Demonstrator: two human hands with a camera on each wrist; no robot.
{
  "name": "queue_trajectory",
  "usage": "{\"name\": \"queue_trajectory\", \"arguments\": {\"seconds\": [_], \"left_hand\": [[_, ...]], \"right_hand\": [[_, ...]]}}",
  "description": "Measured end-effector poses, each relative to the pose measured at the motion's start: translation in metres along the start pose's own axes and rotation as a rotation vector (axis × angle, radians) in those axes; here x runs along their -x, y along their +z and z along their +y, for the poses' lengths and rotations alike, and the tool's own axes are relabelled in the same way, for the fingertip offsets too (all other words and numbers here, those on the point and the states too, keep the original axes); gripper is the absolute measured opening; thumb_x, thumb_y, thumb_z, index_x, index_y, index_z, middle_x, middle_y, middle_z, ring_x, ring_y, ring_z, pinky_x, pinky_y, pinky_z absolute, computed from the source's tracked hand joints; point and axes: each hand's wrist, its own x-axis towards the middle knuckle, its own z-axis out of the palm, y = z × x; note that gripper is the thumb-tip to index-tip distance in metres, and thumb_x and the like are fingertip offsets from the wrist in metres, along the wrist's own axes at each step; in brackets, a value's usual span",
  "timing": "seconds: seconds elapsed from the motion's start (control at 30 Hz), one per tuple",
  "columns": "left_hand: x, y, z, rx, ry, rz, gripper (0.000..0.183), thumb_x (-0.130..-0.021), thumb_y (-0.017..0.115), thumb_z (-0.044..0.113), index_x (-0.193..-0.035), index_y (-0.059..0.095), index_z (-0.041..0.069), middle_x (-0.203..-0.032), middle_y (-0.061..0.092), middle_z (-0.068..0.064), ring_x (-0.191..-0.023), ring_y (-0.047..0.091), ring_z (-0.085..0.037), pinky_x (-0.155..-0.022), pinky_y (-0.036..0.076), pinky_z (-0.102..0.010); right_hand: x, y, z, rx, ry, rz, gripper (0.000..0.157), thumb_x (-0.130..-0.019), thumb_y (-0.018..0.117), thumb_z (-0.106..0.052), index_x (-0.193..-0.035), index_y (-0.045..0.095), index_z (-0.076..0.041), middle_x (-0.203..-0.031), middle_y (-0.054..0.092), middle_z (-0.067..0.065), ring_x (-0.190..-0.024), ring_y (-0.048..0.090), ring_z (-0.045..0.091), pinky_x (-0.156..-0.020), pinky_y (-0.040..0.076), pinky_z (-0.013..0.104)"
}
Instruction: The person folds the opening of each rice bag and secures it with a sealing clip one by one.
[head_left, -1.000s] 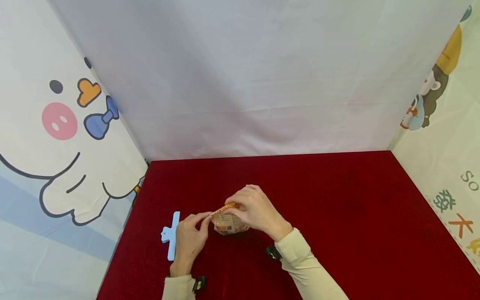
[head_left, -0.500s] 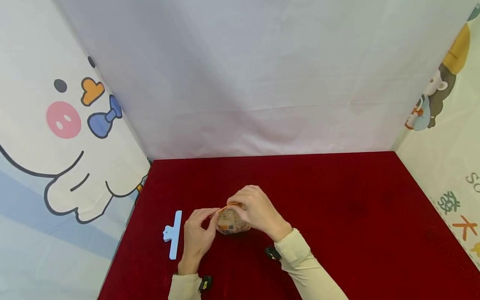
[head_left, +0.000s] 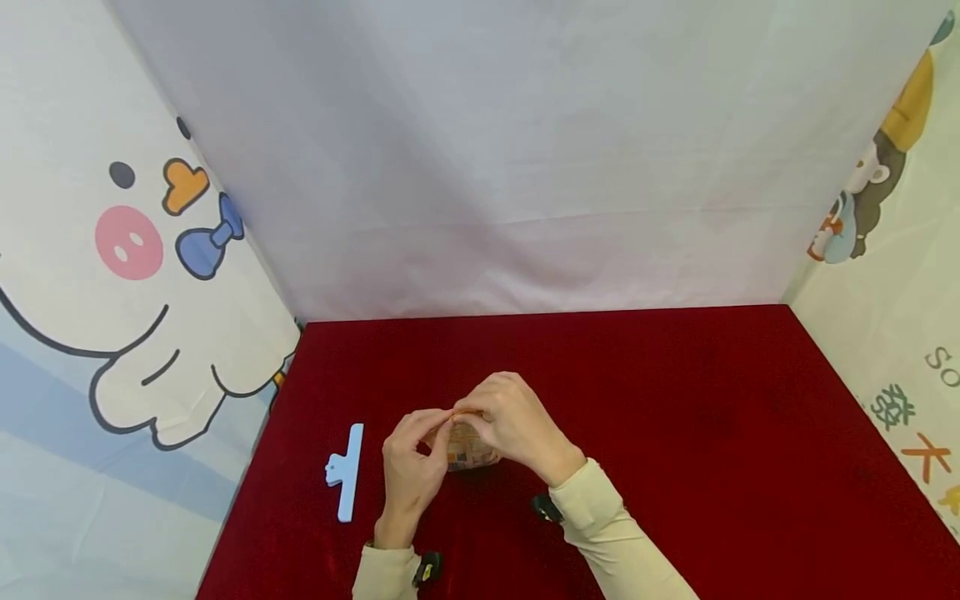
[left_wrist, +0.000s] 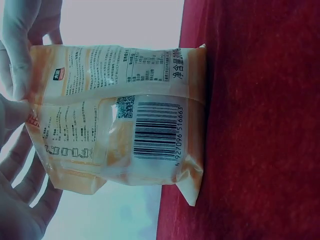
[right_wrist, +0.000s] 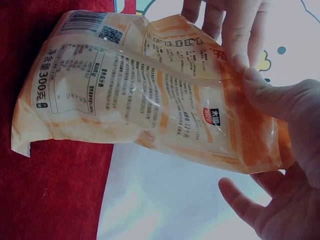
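An orange and white printed plastic food bag (left_wrist: 115, 110) stands upright on the red cloth, its barcode and small text facing the wrist cameras. My left hand (head_left: 417, 458) pinches the bag's top edge between thumb and fingers. Close beside it, my right hand (head_left: 512, 423) pinches the same edge farther along. The two hands' fingertips nearly meet at the top rim. In the head view the hands hide much of the bag (head_left: 468, 450); its lower front shows beneath them.
A light blue plastic clip (head_left: 346, 473) with a long bar lies on the red-covered table (head_left: 675, 417), left of my left hand. White cloth walls (head_left: 525, 167) with cartoon prints on the sides enclose the table.
My left hand has moved rightward along the bag's top edge toward my right hand, covering more of the bag. My right hand has stayed nearly in place, and the clip lies still.
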Motion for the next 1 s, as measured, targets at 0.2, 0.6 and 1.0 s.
{"name": "queue_trajectory", "arguments": {"seconds": [0.2, 0.6, 1.0], "left_hand": [[-0.001, 0.001, 0.002, -0.051, 0.048, 0.037, 0.014, -0.09, 0.08, -0.003, -0.101, 0.085, 0.006, -0.095, 0.081, -0.008, -0.076, 0.07, -0.017, -0.061, 0.056, -0.03], [0.001, 0.0, -0.002, -0.203, 0.114, 0.056, 0.012, -0.087, 0.085, 0.0, -0.097, 0.085, 0.006, -0.092, 0.082, -0.006, -0.068, 0.067, -0.015, -0.059, 0.052, -0.024], [0.003, -0.002, -0.005, -0.26, 0.052, 0.047, 0.008, -0.087, 0.087, 0.009, -0.095, 0.085, 0.01, -0.092, 0.082, -0.003, -0.078, 0.07, -0.019, -0.064, 0.053, -0.033]], "right_hand": [[0.0, -0.002, -0.001, 0.01, 0.006, -0.037, 0.007, -0.091, 0.086, -0.019, -0.098, 0.086, -0.017, -0.094, 0.083, -0.006, -0.088, 0.075, 0.011, -0.09, 0.06, 0.037], [0.001, 0.006, -0.006, 0.144, 0.008, -0.033, 0.005, -0.096, 0.08, -0.018, -0.099, 0.083, -0.021, -0.096, 0.081, -0.009, -0.092, 0.076, 0.011, -0.103, 0.057, 0.048], [0.004, 0.008, -0.008, 0.184, 0.04, -0.017, 0.005, -0.097, 0.079, -0.02, -0.097, 0.082, -0.024, -0.096, 0.081, -0.01, -0.095, 0.074, 0.015, -0.108, 0.053, 0.053]]}}
